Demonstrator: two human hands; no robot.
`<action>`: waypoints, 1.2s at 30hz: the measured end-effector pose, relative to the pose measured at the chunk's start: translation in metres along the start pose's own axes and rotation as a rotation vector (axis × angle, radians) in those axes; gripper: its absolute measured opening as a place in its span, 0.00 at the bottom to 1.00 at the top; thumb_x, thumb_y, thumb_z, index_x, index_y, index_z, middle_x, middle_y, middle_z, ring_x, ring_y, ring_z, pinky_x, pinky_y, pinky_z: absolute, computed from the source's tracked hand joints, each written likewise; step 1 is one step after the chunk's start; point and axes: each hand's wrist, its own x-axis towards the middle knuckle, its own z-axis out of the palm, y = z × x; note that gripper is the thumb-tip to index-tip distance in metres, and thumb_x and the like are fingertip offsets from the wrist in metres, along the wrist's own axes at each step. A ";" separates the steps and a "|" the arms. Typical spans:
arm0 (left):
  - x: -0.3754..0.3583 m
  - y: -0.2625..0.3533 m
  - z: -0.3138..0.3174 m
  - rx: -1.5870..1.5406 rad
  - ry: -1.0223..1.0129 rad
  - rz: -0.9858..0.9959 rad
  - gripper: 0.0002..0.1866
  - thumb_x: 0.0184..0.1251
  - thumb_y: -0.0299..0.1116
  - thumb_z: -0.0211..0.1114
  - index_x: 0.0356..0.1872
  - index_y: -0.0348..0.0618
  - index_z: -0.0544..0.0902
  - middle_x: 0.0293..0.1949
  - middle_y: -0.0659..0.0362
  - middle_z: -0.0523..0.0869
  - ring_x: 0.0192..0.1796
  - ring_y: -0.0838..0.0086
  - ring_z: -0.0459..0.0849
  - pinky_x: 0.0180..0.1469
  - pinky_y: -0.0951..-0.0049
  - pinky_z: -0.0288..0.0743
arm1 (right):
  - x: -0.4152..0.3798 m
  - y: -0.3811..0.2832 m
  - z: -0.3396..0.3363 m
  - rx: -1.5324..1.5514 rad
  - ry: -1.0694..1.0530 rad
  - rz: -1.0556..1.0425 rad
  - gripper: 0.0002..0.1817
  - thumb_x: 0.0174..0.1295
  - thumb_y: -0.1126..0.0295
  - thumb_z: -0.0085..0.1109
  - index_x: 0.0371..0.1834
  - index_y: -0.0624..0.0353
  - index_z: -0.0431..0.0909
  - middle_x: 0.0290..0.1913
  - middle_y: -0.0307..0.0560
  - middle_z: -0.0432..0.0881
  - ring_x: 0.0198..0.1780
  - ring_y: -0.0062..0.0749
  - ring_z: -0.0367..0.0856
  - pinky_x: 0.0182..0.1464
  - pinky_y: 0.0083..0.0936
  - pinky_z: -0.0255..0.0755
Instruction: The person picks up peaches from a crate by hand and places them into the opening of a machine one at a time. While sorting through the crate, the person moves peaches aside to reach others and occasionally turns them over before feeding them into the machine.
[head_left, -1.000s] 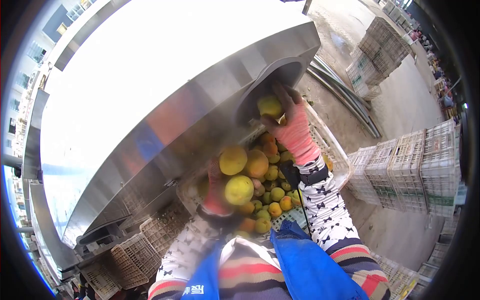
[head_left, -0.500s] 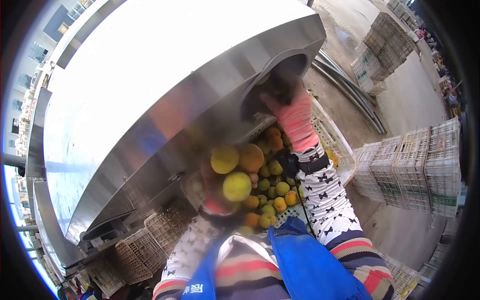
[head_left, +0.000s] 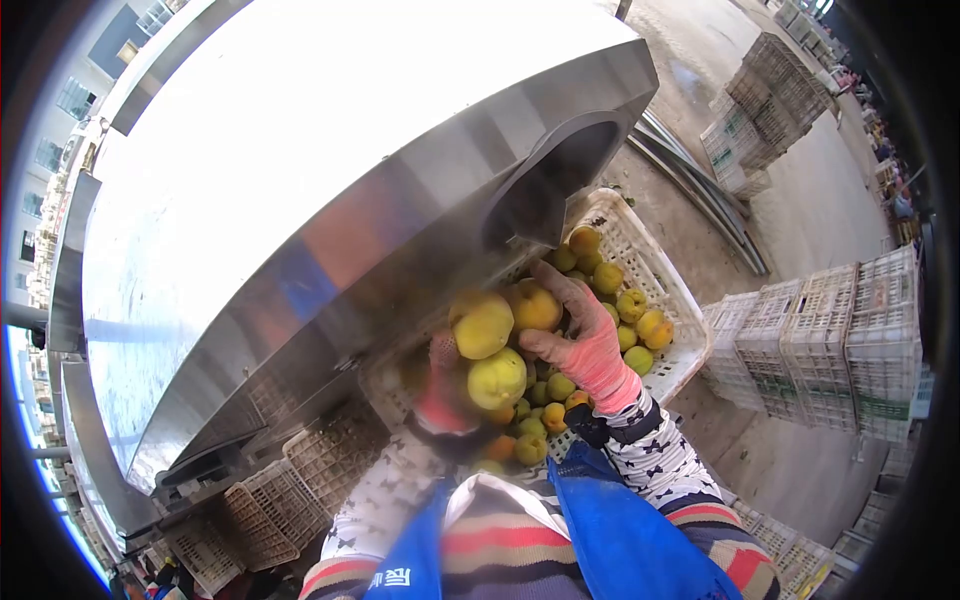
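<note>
My left hand (head_left: pixel 440 385), in a pink glove and partly blurred, holds large yellow-green peaches against its palm and fingers. A yellow peach (head_left: pixel 481 325) sits above a greener peach (head_left: pixel 497 379) there. My right hand (head_left: pixel 590 350), also pink-gloved, curls its thumb and fingers around an orange-yellow peach (head_left: pixel 534 305) beside them. Both hands are over a white plastic crate (head_left: pixel 685 300) with smaller yellow, green and orange peaches (head_left: pixel 608 277) in it. The crate's near left part is hidden by my hands and arms.
A large steel machine or table with a bright white top (head_left: pixel 300 150) stands in front, with a dark grey chute opening (head_left: pixel 550 180) in its edge. Stacked crates (head_left: pixel 810 345) stand at the right. Other crates (head_left: pixel 280 505) lie low at the left; metal rails (head_left: pixel 690 190) rest on the floor.
My right hand has come out of the chute opening, down and toward my left hand, and now closes around a peach. My left hand with its peaches has shifted slightly right.
</note>
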 end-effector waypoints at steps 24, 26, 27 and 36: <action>0.032 0.017 0.004 0.500 -0.320 0.181 0.24 0.82 0.41 0.49 0.68 0.35 0.71 0.63 0.50 0.78 0.63 0.67 0.79 0.67 0.66 0.72 | 0.042 -0.037 -0.029 -0.278 -0.269 -0.057 0.46 0.49 0.53 0.78 0.70 0.60 0.70 0.64 0.56 0.74 0.67 0.45 0.73 0.66 0.35 0.69; 0.032 0.019 0.004 0.631 -0.391 0.257 0.23 0.79 0.36 0.52 0.69 0.36 0.70 0.64 0.50 0.77 0.64 0.66 0.78 0.68 0.66 0.71 | 0.040 -0.035 -0.025 -0.221 -0.232 -0.128 0.43 0.49 0.55 0.78 0.69 0.60 0.72 0.61 0.56 0.77 0.65 0.46 0.75 0.64 0.33 0.71; 0.032 0.019 0.002 0.634 -0.389 0.250 0.23 0.78 0.34 0.53 0.69 0.37 0.69 0.64 0.49 0.77 0.65 0.65 0.77 0.68 0.66 0.71 | 0.039 -0.033 -0.023 -0.195 -0.215 -0.162 0.42 0.49 0.56 0.78 0.68 0.60 0.72 0.59 0.56 0.78 0.64 0.47 0.75 0.63 0.33 0.72; 0.043 -0.022 -0.032 0.224 -0.025 0.113 0.23 0.61 0.12 0.63 0.58 0.41 0.77 0.50 0.55 0.85 0.52 0.71 0.84 0.54 0.70 0.82 | 0.144 0.009 -0.019 -1.212 0.131 -0.554 0.18 0.60 0.56 0.64 0.43 0.61 0.82 0.52 0.55 0.82 0.51 0.51 0.81 0.60 0.39 0.73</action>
